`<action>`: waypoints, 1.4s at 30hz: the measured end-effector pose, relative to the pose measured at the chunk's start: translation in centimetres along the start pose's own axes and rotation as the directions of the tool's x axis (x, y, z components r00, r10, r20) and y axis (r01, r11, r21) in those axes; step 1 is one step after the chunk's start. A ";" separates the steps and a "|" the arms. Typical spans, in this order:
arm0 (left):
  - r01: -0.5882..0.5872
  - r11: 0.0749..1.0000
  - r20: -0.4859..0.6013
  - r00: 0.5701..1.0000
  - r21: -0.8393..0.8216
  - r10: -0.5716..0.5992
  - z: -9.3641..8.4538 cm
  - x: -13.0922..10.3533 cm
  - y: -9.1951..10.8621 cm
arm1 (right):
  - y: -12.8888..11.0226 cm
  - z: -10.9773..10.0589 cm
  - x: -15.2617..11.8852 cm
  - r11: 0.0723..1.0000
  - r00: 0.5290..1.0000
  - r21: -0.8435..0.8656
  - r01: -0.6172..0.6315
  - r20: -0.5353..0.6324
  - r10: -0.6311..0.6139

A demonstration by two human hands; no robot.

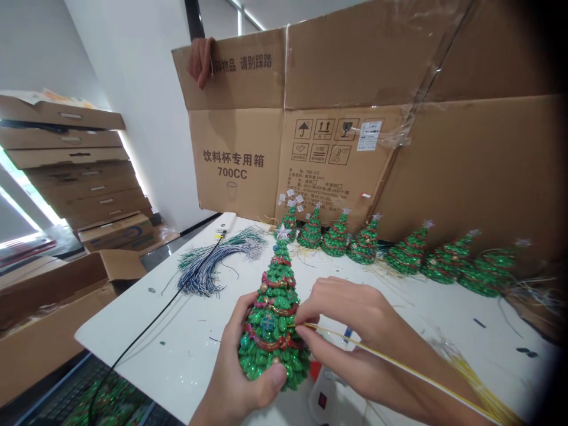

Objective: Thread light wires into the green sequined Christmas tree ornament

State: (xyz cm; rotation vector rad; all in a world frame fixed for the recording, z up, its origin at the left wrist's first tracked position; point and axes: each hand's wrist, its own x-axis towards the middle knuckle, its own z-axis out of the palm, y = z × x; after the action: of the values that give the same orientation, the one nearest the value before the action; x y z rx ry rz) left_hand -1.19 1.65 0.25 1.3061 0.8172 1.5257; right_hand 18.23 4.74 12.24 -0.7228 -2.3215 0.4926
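With my left hand (237,376) I grasp the glittery Christmas tree ornament (274,307); my right hand (355,322) is pinching a thin yellow wire (377,353) at its side.

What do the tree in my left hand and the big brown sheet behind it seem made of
Tree: probably molded resin or plastic, glossy and glittery, judging by its sparkling, rigid-looking leaves.
Sheet: apparently cardboard, matte, with creases and printed packing symbols.
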 end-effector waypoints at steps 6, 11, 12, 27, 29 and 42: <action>-0.069 0.993 0.024 0.997 0.096 0.067 -0.2 0.1 0.2 | 0.1 0.2 0.3 0.998 0.998 0.019 0.052 0.032 -0.052; -0.074 0.985 0.003 0.997 0.154 0.074 -0.4 0.0 0.0 | 0.3 0.6 0.3 0.997 0.997 -0.021 0.074 0.040 -0.073; -0.075 0.984 -0.004 0.997 0.165 0.076 -0.5 -0.1 -0.1 | 0.3 0.6 0.3 0.997 0.996 -0.025 0.079 0.041 -0.078; -0.139 0.946 -0.062 0.985 0.294 0.163 -0.2 0.1 0.2 | 0.5 0.8 0.5 0.997 0.992 0.003 0.072 0.106 -0.072; -0.137 0.947 -0.063 0.985 0.290 0.162 -0.2 0.1 0.1 | 0.6 0.9 0.6 0.997 0.991 0.008 0.074 0.107 -0.075; -0.157 0.895 -0.106 0.970 0.418 0.220 -0.2 0.1 0.1 | 1.4 0.9 0.6 0.998 0.988 0.036 0.049 0.142 -0.054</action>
State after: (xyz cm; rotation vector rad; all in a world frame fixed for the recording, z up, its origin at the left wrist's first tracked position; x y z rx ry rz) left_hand -1.36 1.74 0.33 1.6257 1.1830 1.6814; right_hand 17.76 6.03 11.17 -0.6285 -2.4523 0.5742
